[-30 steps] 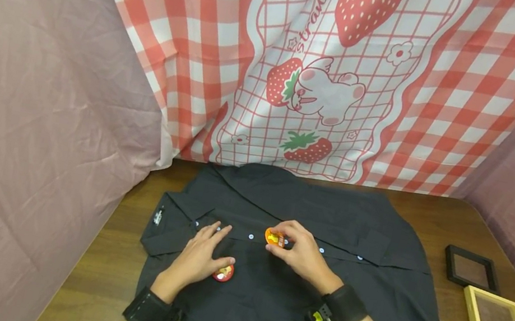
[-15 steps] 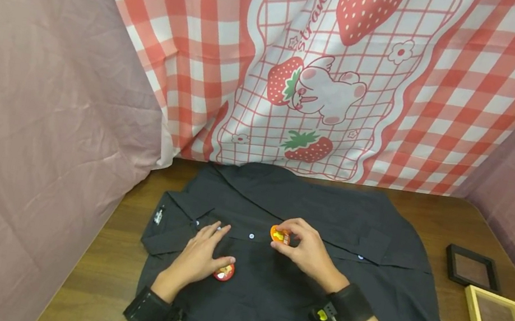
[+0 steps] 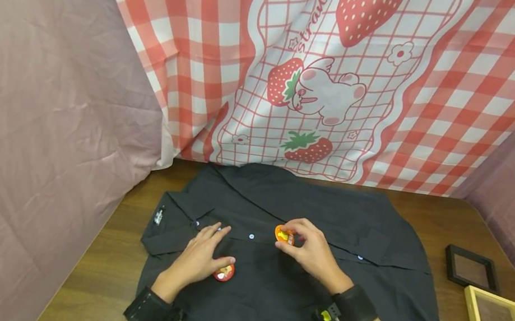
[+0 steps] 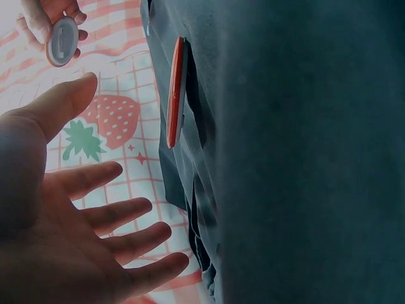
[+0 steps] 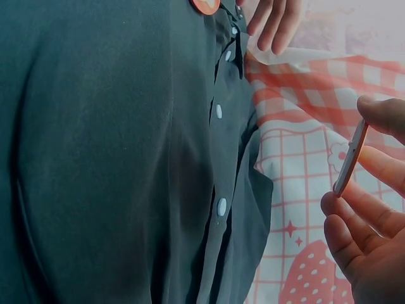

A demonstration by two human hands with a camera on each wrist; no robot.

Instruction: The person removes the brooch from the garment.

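Note:
A dark button-up shirt [image 3: 366,304] lies spread out, its collar to the left. On it is a round red pin badge [image 3: 225,272], seen edge-on in the left wrist view [image 4: 177,92]; whether it is pinned cannot be told. My left hand [image 3: 195,258] is over the shirt beside this badge, fingers spread and holding nothing. In my right hand [image 3: 313,252], an orange pin badge [image 3: 283,235] is pinched between thumb and fingers, raised above the button placket. Its pale back with a pin faces the left wrist camera.
A black frame [image 3: 472,268] and a light wooden frame [image 3: 499,320] lie on the wooden table [image 3: 432,218] to the right of the shirt. A red checked strawberry cloth [image 3: 324,98] hangs behind. Pink fabric [image 3: 39,118] stands at the left.
My right hand has shifted slightly to the right, carrying the orange badge with it. My left hand and the red badge have stayed in place.

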